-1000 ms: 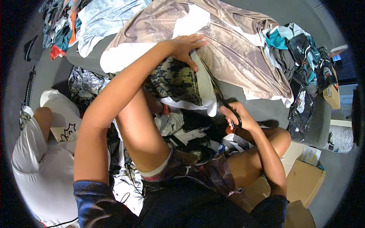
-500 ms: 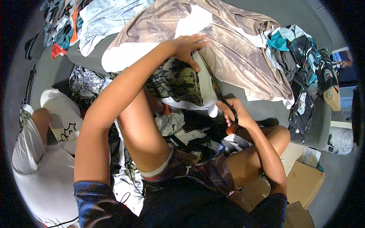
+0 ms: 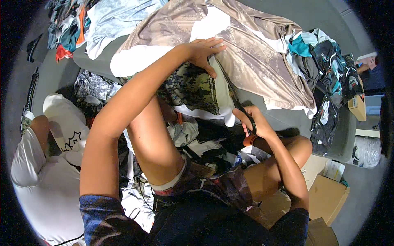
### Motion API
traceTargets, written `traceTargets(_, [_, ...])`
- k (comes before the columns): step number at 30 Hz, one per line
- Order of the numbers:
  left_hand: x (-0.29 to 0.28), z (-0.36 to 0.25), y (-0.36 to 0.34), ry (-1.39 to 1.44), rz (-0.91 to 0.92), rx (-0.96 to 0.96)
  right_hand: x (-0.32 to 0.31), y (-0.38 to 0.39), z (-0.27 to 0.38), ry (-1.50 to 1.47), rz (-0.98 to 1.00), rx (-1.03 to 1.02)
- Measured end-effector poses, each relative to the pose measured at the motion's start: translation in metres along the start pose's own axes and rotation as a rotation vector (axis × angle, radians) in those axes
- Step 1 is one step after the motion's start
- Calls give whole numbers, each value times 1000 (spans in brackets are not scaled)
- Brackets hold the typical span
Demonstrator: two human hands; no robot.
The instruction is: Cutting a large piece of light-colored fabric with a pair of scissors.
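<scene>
Fingers stretched out, my left hand [image 3: 205, 55] lies flat on the cloth, its thumb spread toward me. Beneath it is a dark green camouflage fabric piece [image 3: 193, 86] with a white border [image 3: 223, 96] along its right side. My right hand [image 3: 255, 119] is closed round the handles of long black scissors [image 3: 234, 92]. Their blades run along the white border's right edge and point up toward my left fingertips. A tan patterned fabric [image 3: 254, 53] with white patches spreads beyond both hands. My left forearm hides part of the camouflage piece.
A person in a white shirt [image 3: 49, 197] sits close at my left. Teal and black clothes [image 3: 324, 57] are heaped at the right end of the grey couch [image 3: 283, 117]. Fabric scraps [image 3: 205, 145] lie between my legs, and cardboard boxes [image 3: 328, 197] stand at lower right.
My hands and the scissors stay almost in place. The person at left has shifted slightly. At the far right edge, a pale item now shows by a background hand.
</scene>
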State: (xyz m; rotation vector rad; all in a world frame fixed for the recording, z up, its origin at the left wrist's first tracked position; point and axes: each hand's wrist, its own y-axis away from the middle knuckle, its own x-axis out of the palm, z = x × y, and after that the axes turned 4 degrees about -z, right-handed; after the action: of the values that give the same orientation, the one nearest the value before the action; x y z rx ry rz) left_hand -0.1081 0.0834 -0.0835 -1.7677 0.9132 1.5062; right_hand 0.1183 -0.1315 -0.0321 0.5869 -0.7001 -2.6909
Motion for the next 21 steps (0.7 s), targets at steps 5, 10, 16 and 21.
traceTargets(5, [-11,-1,-9,15,9,-8,-8,3,5,-1,-3,8])
traceTargets(10, [-1,5,3,22,58,-28,-6,3,-13,-3,69,-84])
traceTargets(16, [-14,-13,10,61,76,-27,-3,-3,-24,-41,153,-180])
traceTargets(21, [-15,-7,4,-15,99,-42,-4,-5,-25,-105,113,-117])
